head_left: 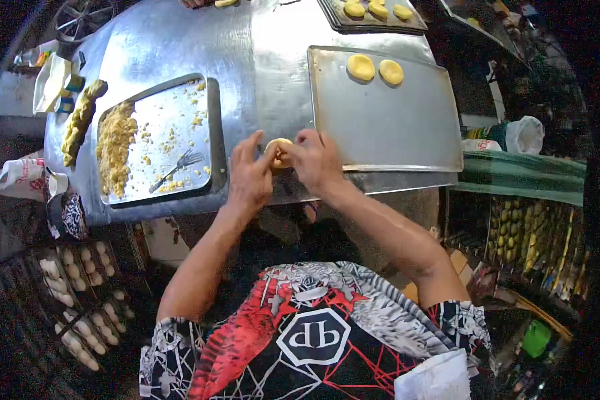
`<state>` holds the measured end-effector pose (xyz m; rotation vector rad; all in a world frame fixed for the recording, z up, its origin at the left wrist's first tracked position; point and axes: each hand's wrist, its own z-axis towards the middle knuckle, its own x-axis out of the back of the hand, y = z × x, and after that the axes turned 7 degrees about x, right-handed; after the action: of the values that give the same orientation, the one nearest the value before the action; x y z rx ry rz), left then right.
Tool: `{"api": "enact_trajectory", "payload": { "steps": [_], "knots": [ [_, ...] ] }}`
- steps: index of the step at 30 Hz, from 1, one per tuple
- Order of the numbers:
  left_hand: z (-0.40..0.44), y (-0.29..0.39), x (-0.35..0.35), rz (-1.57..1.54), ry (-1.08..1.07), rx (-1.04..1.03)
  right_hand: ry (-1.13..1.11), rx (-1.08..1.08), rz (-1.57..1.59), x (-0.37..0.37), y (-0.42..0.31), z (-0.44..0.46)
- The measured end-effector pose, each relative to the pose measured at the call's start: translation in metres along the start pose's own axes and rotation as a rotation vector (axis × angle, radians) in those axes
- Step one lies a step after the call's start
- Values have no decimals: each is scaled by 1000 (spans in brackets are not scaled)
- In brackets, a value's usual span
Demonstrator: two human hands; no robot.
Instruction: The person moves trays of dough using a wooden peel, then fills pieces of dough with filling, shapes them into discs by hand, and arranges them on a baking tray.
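Note:
Between my two hands is a small round piece of pale yellow dough, held just above the near edge of the metal table. My left hand has its thumb and fingers closed on the dough's left side. From the other side, my right hand pinches the same piece, thumb pressed at its middle. My fingers hide part of the dough. To the left lies a metal tray with crumbly yellow filling and a fork. To the right, a flat baking sheet carries two round dough discs at its far edge.
A long roll of dough lies at the table's left edge, near a white container. Stacked trays with dough discs stand at the far right. Another person's hand shows at the far edge. Egg trays sit low at left.

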<state>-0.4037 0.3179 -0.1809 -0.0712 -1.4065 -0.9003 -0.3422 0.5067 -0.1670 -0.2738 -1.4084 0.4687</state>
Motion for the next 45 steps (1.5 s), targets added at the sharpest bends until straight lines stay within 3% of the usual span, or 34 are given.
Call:
{"api": "enact_trajectory", "payload": {
  "steps": [4,9,12,15,16,18,19,22,25,28,31,34,38,41,43,45],
  "knots": [
    [-18,22,4,330,-175,11,76,136,-198,0,-8,-28],
    [-1,24,1,483,-226,-44,-25,81,-228,3,-3,-16],
    [31,10,24,-68,-231,263,-38,21,-113,8,7,6],
    [21,4,17,-41,-149,257,100,-35,-104,-12,-5,12],
    [25,0,15,-42,-126,242,24,-156,77,-2,-10,18],
    [25,-10,16,-463,-323,391,-119,-415,463,10,-27,16],
    [28,-11,17,-671,-420,463,71,-303,514,8,-31,10],
    [39,3,22,-772,-285,389,91,-306,809,13,-15,15],
    [67,22,27,-554,-130,86,-190,-498,796,46,29,41],
    [86,28,10,-396,-124,63,274,-341,381,75,60,77],
    [102,41,-5,-336,-194,148,280,-53,-463,51,126,99],
    [135,48,-31,-247,-56,87,155,-128,-258,55,169,101],
    [215,53,-77,-173,44,59,510,-464,-237,95,231,84],
    [265,89,-97,-64,7,-3,281,-639,-367,107,252,71],
    [282,112,-103,48,-48,-27,285,-652,-72,120,254,72],
    [294,127,-101,-93,-211,90,391,-630,202,121,255,69]
  ]
}}
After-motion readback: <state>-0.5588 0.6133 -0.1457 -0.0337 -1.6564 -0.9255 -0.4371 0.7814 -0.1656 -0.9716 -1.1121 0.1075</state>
